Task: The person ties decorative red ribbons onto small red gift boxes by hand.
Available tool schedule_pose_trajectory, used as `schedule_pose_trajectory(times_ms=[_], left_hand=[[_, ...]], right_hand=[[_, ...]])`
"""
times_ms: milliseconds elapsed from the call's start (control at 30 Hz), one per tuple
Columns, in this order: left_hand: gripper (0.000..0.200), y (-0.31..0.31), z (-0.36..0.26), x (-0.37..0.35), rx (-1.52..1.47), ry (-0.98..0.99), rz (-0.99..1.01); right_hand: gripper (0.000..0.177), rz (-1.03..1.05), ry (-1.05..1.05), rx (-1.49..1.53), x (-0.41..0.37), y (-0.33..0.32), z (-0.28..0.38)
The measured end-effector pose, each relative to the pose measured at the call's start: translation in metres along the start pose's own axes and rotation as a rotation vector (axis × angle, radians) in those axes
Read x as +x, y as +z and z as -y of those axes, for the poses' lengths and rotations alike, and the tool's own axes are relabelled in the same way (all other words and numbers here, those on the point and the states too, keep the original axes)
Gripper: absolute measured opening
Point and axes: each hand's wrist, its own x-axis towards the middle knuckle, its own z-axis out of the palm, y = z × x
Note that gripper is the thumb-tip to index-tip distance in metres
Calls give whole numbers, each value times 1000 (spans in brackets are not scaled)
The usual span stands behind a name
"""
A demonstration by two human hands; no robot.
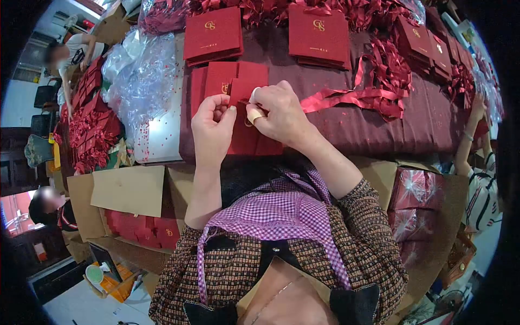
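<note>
Both hands meet over a stack of flat red paper bags (215, 81) on the cloth-covered table. My left hand (214, 127) is closed, its thumb and fingers pinching the edge of a small upright red bag panel (245, 88). Opposite it, my right hand (283, 111) is curled shut at the same panel, with white tape on a finger and a yellowish band on the thumb. What its fingertips pinch is hidden. A loose red ribbon (336, 100) runs from beside my right hand to a ribbon heap (387, 81).
Behind stand two stacks of red bags, left (213, 35) and right (318, 38), with gold lettering. Clear plastic (142, 76) lies to the left. Open cartons with red bags (142, 230) and wrapped packs (414, 189) flank me. Other people work at both sides.
</note>
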Motion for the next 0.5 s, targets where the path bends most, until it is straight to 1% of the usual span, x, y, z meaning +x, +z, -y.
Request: schedule_pose_trajectory(times_ms=[167,233,367,433,500], left_hand=[[15,1,1,-2,14,53,-29],[15,2,0,-3,25,62,-25],[13,1,0,-3,59,88,-55],[13,0,1,-2,78,103,-60],[12,-1,2,-2,17,84,-69]], right_hand=[[11,-5,0,-7,1,0,4],[11,-27,-71,-59,1,-1,6],[11,-38,-122,-100,0,1,9],[15,-90,-195,-115,-1,5,8],[15,-72,-180,-97,-1,2,11]])
